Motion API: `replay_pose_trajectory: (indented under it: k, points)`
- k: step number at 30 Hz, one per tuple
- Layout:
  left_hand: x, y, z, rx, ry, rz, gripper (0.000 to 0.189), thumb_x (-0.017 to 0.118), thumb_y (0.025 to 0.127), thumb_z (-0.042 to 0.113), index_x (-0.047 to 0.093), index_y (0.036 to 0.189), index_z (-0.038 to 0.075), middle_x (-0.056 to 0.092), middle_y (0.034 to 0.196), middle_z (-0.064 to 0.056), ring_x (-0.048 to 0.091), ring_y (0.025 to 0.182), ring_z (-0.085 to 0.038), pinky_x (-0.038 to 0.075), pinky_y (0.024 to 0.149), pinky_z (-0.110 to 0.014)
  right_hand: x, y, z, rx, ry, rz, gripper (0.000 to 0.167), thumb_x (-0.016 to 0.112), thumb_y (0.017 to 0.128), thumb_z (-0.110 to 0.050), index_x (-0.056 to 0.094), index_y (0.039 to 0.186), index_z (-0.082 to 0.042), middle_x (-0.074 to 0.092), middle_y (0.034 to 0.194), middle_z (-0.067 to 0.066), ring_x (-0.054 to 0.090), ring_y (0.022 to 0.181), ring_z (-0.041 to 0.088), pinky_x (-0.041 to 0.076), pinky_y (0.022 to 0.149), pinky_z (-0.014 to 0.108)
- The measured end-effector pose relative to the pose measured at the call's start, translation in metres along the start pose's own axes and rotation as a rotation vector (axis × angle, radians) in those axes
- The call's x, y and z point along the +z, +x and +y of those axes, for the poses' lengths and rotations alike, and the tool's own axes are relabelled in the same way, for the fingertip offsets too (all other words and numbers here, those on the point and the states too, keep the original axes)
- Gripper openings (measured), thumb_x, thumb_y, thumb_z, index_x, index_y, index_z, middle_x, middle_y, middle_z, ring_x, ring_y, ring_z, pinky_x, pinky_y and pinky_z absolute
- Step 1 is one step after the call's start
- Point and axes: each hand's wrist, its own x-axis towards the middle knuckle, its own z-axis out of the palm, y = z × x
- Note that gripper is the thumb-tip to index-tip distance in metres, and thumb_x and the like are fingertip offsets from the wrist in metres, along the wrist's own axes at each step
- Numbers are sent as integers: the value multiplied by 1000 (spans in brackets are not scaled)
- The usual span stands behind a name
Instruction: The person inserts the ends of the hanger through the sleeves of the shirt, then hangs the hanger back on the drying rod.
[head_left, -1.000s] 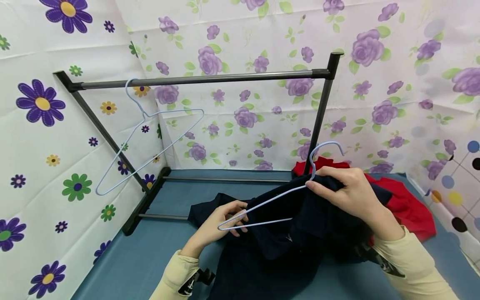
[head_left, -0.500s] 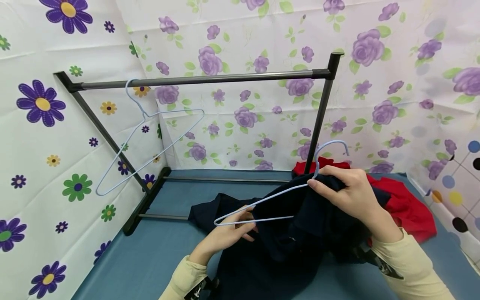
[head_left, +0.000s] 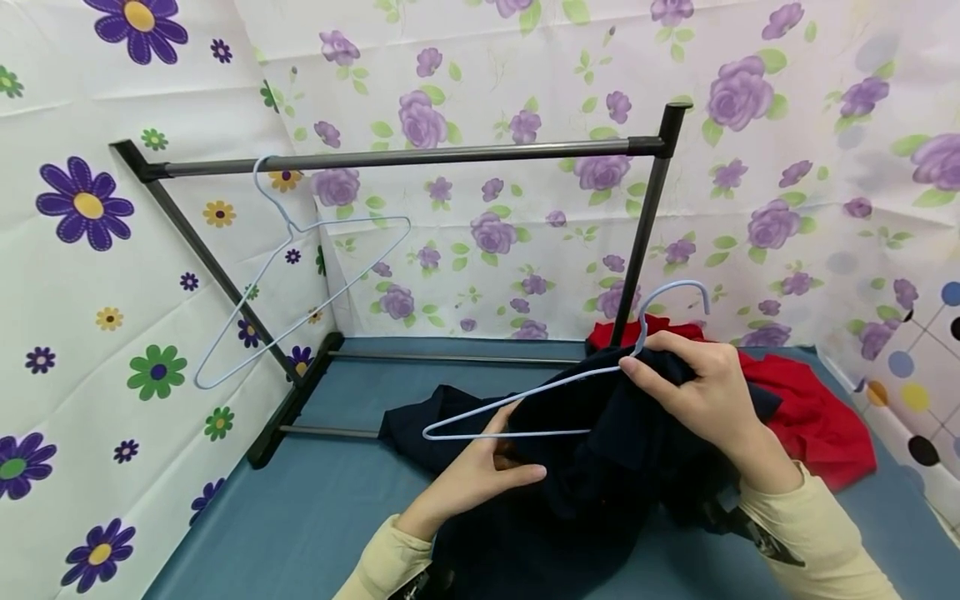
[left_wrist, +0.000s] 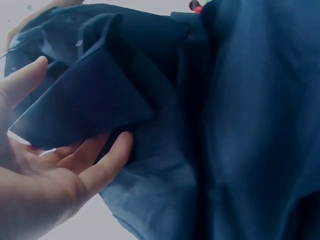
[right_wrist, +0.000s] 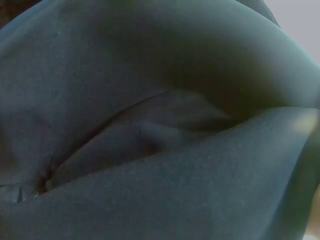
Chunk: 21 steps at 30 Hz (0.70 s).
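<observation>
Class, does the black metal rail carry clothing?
No: only a bare, thin, pale blue hanger hangs there, while the right hand grips a dark navy cloth garment below.

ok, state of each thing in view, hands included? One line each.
Clothes rack: standing
Hung hanger: hooked over the clothes rack, bare
Navy shirt: bunched
Held hanger: one end hidden by the navy shirt, hook free
Red garment: crumpled, partly hidden
Left hand: thumb spread, fingers at the navy shirt
Right hand: grips navy shirt and held hanger
</observation>
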Motion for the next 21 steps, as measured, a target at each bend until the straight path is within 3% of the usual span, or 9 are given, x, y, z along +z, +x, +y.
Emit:
replay_pose_trajectory:
  k: [3,6,7,8,10,13,15,18,21]
  points:
    - [3,5,-5,20,-21,19,84,75,94,26,22,156,43,58,131,-8,68,101,-21,55,86,-33,0,0,0,-6,-3,12,49,67,94,-52,71,85,-4,52,59,-3,33,50,-1,25,45,17]
    - [3,6,-6,27,2,27,84,75,93,23,22,155,46,57,105,-4,60,85,-15,53,78,-29,-1,-1,1,0,-11,20,43,69,94,-48,71,85,-5,47,58,-6,31,51,-2,23,45,17]
    - [2,5,-7,22,7,26,84,75,93,23,23,155,46,54,109,-4,57,88,-13,51,79,-28,-1,-2,2,6,-15,21,42,70,94,-46,71,85,-5,47,58,-6,32,51,-2,23,45,17]
    - [1,5,-7,17,10,22,83,74,94,23,23,154,47,52,114,-4,55,93,-12,50,81,-28,-2,-3,2,11,-18,24,40,70,94,-44,71,86,-5,47,58,-6,32,52,-1,23,45,17]
    - [-3,3,-8,13,4,8,81,73,94,22,24,155,47,45,100,-4,47,86,-12,46,77,-27,-3,-3,4,20,-20,30,36,72,93,-40,71,87,-5,47,58,-5,33,52,-1,24,45,17]
    - [-12,0,-9,26,-31,-23,78,71,96,19,27,155,43,44,97,-5,45,83,-12,43,77,-28,-5,-3,4,31,-22,39,34,73,93,-37,70,87,-3,47,59,-5,32,52,-1,24,45,18]
    - [-19,-3,-10,48,-49,-49,76,69,97,16,27,156,39,31,82,-6,36,72,-15,38,71,-30,-7,-3,5,37,-23,38,32,73,93,-34,69,87,-3,45,59,-4,32,52,0,24,46,18]
    - [-29,-8,-9,57,-75,-75,72,66,99,17,29,157,36,53,96,-4,50,86,-11,43,82,-28,-8,-3,5,53,-35,30,34,72,95,-37,68,86,-4,42,58,-5,31,53,0,23,46,18]
    - [-38,-13,-8,74,-97,-101,68,63,101,18,29,158,31,58,135,-13,54,119,-16,43,99,-32,-9,-3,7,60,-52,31,33,71,96,-36,66,83,-5,40,59,-6,30,54,-1,22,48,18]
